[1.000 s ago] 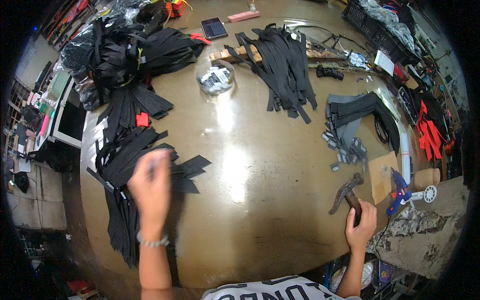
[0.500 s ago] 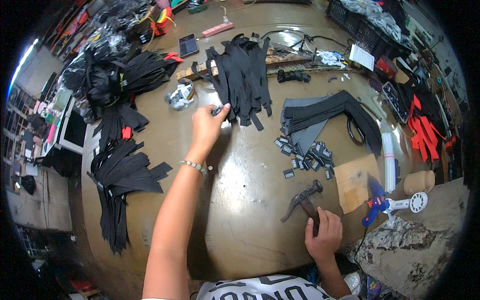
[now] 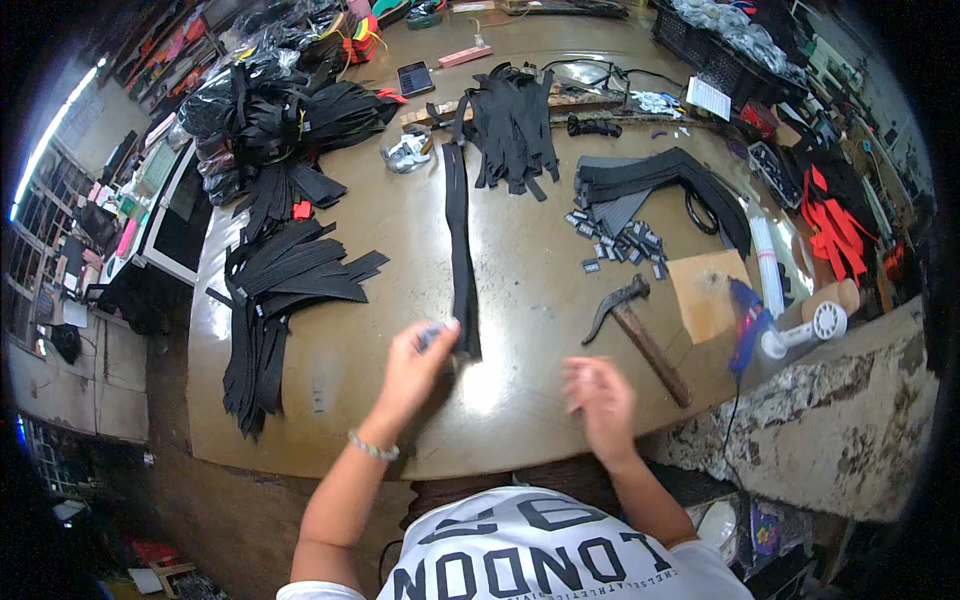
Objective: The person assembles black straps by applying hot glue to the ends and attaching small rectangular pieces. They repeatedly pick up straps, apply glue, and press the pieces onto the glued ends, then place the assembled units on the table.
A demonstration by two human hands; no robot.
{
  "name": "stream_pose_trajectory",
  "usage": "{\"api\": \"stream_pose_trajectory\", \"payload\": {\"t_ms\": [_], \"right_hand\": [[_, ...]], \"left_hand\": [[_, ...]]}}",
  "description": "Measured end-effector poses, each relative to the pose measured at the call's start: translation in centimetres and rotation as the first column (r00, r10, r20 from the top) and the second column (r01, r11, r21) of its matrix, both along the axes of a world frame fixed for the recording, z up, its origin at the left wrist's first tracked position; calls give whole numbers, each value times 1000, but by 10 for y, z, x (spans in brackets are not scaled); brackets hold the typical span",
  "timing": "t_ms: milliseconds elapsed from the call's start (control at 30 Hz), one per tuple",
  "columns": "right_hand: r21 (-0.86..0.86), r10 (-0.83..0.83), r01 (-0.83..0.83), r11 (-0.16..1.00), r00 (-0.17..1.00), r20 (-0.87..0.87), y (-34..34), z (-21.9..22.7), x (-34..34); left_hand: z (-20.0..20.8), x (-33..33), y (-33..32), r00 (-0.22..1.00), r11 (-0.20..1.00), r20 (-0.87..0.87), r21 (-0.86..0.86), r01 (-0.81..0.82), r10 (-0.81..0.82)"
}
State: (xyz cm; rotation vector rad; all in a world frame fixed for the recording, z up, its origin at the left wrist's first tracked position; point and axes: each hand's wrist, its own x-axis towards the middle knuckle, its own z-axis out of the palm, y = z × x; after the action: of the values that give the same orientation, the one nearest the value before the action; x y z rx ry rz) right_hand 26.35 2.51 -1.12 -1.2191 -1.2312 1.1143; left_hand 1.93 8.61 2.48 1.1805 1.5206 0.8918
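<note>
My left hand [image 3: 408, 375] is closed in a pinch on the near end of a long black webbing strap [image 3: 457, 230]. The strap runs away from me over the tabletop toward a heap of similar black straps [image 3: 510, 125]. Something small and grey shows between my left fingers, too small to make out. My right hand [image 3: 600, 400] hovers near the front edge, slightly blurred, its fingers apart and nothing in them. A hammer [image 3: 648, 350] with a wooden handle lies on the table to the right of it. Several small dark tags [image 3: 625, 245] lie scattered beyond the hammer.
More black straps [image 3: 290, 280] lie on the left. A clear bag of small pieces [image 3: 408, 150] sits beyond my left hand. At right are a bent bundle of black bands [image 3: 670, 180], tan cardboard [image 3: 705, 290], a blue glue gun [image 3: 745, 325] and a small white fan [image 3: 805, 330].
My left hand has come back toward me, drawing a single strap out from the heap. My right hand has let go of the hammer, which now lies on the table. The view has shifted.
</note>
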Motion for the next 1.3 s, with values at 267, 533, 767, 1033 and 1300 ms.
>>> {"api": "stream_pose_trajectory", "payload": {"t_ms": [267,533,767,1033,1300], "right_hand": [[-463,391,-760,456,638,-663,93,-12,-71],[-476,285,-654,588,718,-635,159,-33,-80],[-597,556,-597,537,782,-282,234,13,-86],[-459,429,-691,558,714,-554,100,-3,-107],[-460,323,-506,729,848,-420,85,18,-125]], "left_hand": [[-9,-6,-74,969,941,-241,312,130,-54],[-41,-11,-81,992,968,-110,250,-25,54],[-53,-10,-78,972,895,-160,438,-88,174],[-54,-12,-70,987,956,26,243,-162,161],[-37,-19,-69,945,998,326,54,-44,24]]}}
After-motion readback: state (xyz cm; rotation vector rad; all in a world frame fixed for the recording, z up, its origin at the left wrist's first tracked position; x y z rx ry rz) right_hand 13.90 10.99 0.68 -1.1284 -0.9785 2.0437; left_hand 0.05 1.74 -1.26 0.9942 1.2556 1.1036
